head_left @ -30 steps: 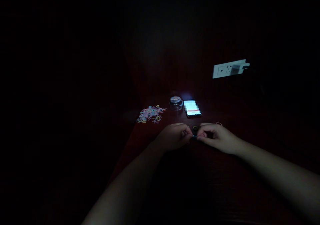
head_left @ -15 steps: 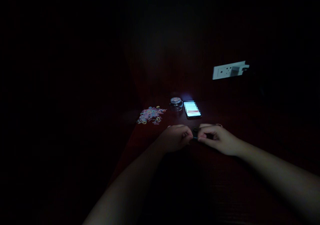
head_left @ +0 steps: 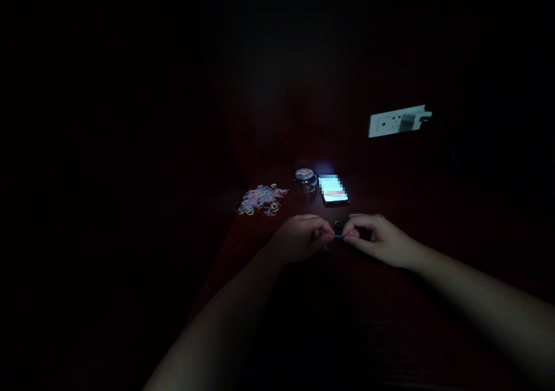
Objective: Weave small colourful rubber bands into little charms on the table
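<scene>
A thin blue rubber band [head_left: 339,236] is stretched level between my two hands, low over the dark table. My left hand [head_left: 303,236] pinches its left end between thumb and forefinger. The other end is in the pinched fingertips of my right hand [head_left: 377,238]. Just behind the band, a small yellowish ring [head_left: 338,224] lies on the table between the hands. To the left, beyond my left hand, is a loose pile of small coloured rubber bands [head_left: 260,199]. Bits near my left fingertips are too dark to name.
A lidded clear jar [head_left: 306,178] stands behind my left hand, beside a phone [head_left: 333,190] with a lit, blurred screen. On the wall at right is a white socket panel [head_left: 392,122] with a plug in it. The table's left edge [head_left: 217,264] falls off into darkness.
Both hands have shifted up very slightly in view, still pinching. The blue band between them and the yellowish ring behind it show more clearly.
</scene>
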{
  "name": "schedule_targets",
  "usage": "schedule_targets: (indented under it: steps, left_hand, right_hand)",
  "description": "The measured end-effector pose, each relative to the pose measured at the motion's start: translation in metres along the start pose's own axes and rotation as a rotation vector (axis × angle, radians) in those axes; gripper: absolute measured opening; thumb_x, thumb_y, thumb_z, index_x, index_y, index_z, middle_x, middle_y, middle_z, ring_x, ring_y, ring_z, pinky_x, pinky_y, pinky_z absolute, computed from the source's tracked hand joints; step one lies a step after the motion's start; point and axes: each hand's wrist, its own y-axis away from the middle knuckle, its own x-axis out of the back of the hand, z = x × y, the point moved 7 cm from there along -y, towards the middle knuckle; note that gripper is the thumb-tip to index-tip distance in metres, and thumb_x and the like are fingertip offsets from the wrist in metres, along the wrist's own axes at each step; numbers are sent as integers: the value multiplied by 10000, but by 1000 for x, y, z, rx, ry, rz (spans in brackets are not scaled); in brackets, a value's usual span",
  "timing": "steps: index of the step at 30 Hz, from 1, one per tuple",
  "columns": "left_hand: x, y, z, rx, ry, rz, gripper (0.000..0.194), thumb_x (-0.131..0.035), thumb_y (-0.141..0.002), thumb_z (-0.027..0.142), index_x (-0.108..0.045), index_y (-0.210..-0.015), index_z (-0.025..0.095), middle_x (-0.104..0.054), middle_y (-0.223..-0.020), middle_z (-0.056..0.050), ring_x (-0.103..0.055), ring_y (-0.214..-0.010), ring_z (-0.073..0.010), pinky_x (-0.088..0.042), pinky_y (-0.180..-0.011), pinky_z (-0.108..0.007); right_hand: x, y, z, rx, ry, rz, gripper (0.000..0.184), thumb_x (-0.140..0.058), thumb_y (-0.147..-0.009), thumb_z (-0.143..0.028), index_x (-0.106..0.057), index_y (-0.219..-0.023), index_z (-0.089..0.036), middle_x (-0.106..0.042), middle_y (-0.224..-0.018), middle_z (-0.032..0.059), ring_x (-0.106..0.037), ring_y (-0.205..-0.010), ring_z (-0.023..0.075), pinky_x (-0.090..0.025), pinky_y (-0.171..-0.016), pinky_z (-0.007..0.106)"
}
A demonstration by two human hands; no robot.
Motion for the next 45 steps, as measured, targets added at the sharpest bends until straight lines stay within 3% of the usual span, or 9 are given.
schedule_targets:
  steps: [16, 30, 37, 45]
  left_hand:
    - [0, 2, 4, -47, 24, 3, 213, -610, -812, 273, -653, -989, 163, -660, -849, -31, -567, -638, -92, -461, -633, -226]
    - [-7, 1, 1, -22, 54, -47, 141, -648, -799, 255, -664, -909, 170, -655, -799, -6, -566, -626, -78, -452, -617, -208]
    - [-4, 0, 4, -21, 53, -17, 306, -708, -752, 254, -629, -1043, 203, -666, -962, -8, -561, -659, -78, -459, -661, -225]
    - [-5, -1, 4, -21, 42, -33, 285, -696, -779, 279, -656, -1057, 231, -661, -934, -7, -569, -688, -90, -453, -661, -231]
  right_hand:
    - [-1, 0, 2, 9, -4, -3, 199, -546, -859, -330, -627, -784, -164, -522, -681, 0, -470, -631, 124, -398, -603, 261]
    - [0, 0, -1, 4, 25, 10, 214, -545, -851, -350, -624, -768, -169, -533, -673, 2, -476, -624, 127, -399, -596, 262]
    - [-1, 1, -1, -12, -19, -3, 235, -542, -858, -372, -616, -768, -168, -527, -677, 0, -469, -629, 126, -401, -598, 260]
    - [-4, 2, -2, -15, -62, -17, 248, -550, -858, -392, -617, -769, -171, -514, -677, 1, -455, -630, 129, -394, -586, 259]
